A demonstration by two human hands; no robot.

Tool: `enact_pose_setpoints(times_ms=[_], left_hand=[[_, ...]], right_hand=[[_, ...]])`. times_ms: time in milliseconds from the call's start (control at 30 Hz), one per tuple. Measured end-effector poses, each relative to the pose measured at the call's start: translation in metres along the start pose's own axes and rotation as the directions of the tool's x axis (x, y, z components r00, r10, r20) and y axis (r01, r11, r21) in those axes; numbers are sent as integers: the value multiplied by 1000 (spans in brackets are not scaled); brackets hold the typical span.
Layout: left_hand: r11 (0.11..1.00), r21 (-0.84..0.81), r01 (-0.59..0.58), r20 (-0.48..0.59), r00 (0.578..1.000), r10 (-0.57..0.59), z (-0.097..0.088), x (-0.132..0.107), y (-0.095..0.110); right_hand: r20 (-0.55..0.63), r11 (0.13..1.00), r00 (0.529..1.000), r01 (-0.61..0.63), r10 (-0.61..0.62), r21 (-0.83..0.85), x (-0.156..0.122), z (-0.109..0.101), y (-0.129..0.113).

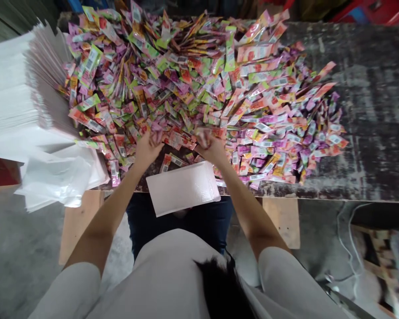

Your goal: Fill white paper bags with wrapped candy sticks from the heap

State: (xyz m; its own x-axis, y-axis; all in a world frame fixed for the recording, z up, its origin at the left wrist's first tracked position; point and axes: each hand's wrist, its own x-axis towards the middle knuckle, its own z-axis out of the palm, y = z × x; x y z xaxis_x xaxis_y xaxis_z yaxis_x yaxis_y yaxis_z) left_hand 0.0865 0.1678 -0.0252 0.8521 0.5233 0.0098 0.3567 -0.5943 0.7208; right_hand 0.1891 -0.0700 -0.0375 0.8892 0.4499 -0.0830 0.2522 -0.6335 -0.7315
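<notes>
A wide heap of colourful stick sachets (186, 84) covers much of the dark table. At the heap's near edge my left hand (148, 148) is closed around a pinkish sachet (156, 133), somewhat blurred. My right hand (213, 149) is closed too, with a pale pink sachet (204, 137) at its fingertips. Between my forearms a flat white box or envelope (182, 186) lies at the table's front edge, partly over my lap. A few loose sachets (171, 162) lie just behind it.
Tall stacks of white flat packaging (11, 102) stand on the left. Clear plastic bags (56, 177) hang over the front edge there. The worn dark table (375, 110) extends to the right. A red object (382, 12) is beyond the far right edge; white cables (341, 239) hang below.
</notes>
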Motion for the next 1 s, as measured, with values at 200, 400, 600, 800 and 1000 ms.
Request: enact_pose_setpoints(times_ms=[200, 400, 600, 800, 1000], left_hand=[[889, 380, -255, 177, 963, 201, 41, 29, 27], [751, 501, -431, 341, 895, 286, 37, 56, 34], [733, 461, -500, 333, 863, 380, 51, 95, 47], [808, 334, -485, 260, 872, 415, 31, 73, 38], [971, -237, -40, -55, 998, 28, -5, 13, 4]], right_hand=[[87, 891, 995, -10, 56, -453, 7, 58, -37], [296, 844, 954, 196, -46, -499, -1, 61, -34], [297, 852, 954, 188, -40, -489, 0, 58, -26], [245, 930, 969, 120, -34, -348, -3, 52, -19], [-20, 984, 996, 94, -92, 153, -19, 16, -3]])
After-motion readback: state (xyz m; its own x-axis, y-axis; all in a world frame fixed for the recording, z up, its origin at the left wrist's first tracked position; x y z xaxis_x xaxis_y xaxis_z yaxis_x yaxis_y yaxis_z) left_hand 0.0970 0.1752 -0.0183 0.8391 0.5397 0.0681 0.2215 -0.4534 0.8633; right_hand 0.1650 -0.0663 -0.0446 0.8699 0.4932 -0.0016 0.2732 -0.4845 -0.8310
